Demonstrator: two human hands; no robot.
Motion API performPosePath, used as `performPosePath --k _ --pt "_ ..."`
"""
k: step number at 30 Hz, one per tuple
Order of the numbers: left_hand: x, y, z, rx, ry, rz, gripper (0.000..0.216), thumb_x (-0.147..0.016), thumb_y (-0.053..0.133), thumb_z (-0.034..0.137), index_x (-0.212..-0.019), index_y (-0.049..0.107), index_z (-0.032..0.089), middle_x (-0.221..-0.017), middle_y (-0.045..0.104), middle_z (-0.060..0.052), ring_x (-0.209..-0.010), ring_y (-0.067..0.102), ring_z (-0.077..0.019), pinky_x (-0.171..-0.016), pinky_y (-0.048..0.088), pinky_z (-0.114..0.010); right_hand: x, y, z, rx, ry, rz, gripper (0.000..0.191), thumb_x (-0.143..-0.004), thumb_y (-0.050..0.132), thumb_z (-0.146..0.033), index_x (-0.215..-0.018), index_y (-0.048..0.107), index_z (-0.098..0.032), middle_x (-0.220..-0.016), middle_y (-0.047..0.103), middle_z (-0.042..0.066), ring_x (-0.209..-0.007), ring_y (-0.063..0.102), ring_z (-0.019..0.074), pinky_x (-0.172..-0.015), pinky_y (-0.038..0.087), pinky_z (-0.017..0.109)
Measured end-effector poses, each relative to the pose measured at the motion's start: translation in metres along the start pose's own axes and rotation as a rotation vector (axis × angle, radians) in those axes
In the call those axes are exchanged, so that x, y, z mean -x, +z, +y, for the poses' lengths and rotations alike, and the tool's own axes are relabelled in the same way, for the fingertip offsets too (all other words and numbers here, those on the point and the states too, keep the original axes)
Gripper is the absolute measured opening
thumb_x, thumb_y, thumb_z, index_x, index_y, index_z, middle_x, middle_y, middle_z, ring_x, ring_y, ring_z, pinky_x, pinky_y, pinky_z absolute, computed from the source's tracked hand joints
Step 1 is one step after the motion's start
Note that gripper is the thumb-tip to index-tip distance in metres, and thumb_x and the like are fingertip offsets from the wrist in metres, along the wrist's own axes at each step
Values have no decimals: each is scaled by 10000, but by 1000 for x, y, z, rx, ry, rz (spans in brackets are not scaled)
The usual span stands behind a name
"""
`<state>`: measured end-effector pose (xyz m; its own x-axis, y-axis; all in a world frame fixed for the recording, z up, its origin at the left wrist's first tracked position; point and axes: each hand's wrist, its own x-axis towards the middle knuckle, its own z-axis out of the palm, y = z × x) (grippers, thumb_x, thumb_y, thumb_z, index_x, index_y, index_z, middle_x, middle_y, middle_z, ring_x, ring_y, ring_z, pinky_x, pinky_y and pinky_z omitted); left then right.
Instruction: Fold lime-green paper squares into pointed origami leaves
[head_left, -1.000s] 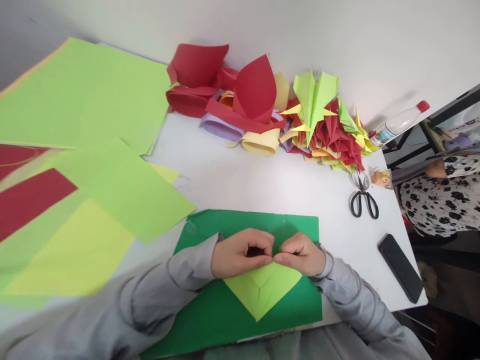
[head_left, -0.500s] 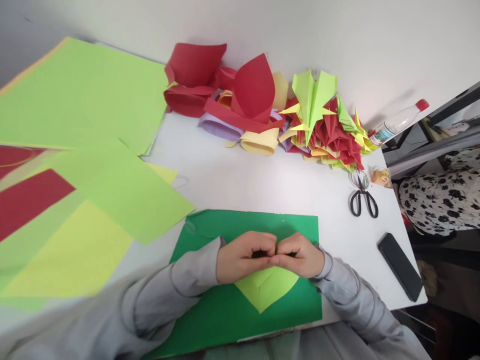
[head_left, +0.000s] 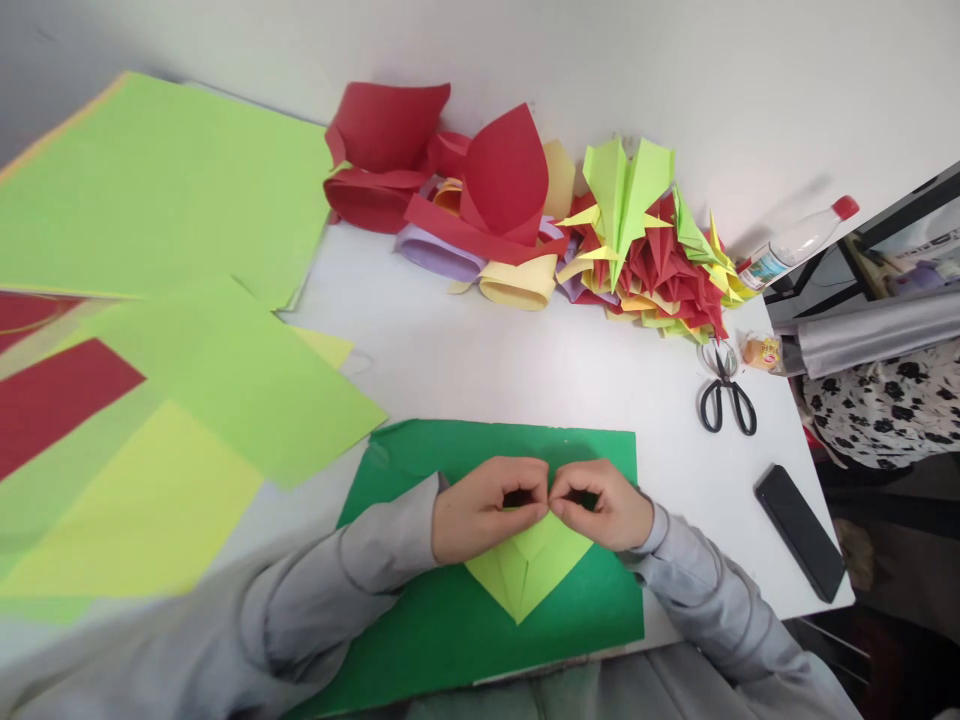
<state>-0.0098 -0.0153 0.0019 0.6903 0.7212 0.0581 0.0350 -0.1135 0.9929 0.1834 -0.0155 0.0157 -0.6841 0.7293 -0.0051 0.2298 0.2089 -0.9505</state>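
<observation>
A light green folded paper (head_left: 521, 575) lies over the dark green sheet (head_left: 420, 640), its pointed corner towards me and a crease down its middle. My left hand (head_left: 487, 508) pinches the paper's far part between thumb and fingers. Right beside it, my right hand (head_left: 606, 505) pinches the same far part, fingertips nearly meeting the left ones. The paper's far end is hidden behind both hands.
Large light green sheets (head_left: 172, 190) and a yellow sheet (head_left: 142, 510) spread on the left. Rolled red paper (head_left: 506, 170) and folded paper pieces (head_left: 630, 210) stand along the wall. Black-handled scissors (head_left: 726, 395), a black phone-like slab (head_left: 801, 533) and a plastic bottle (head_left: 799, 245) are on the right.
My fingertips have drawn slightly apart and up, my right hand shifting a little to the right. More of the folded paper and its centre crease shows below them.
</observation>
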Motion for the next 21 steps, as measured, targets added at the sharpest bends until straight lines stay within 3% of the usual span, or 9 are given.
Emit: performPosePath --k 14,21 --pt "-1 -5 6 55 -58 56 220 -791 485 272 -599 486 166 -615 417 33 -580 404 -107 -567 333 -239 1 -5 7 -39 1 93 142 -763 531 -178 -625 500 -179 -537 454 -47 -476 375 68 -457 294 196" --pt "-2 -7 7 88 -130 106 231 -787 504 314 -615 511 160 -628 431 34 -564 403 -100 -549 332 -242 3 -2 10 -91 31 156 227 -836 539 -311 -656 502 -179 -561 440 -45 -487 353 68 -457 291 202"
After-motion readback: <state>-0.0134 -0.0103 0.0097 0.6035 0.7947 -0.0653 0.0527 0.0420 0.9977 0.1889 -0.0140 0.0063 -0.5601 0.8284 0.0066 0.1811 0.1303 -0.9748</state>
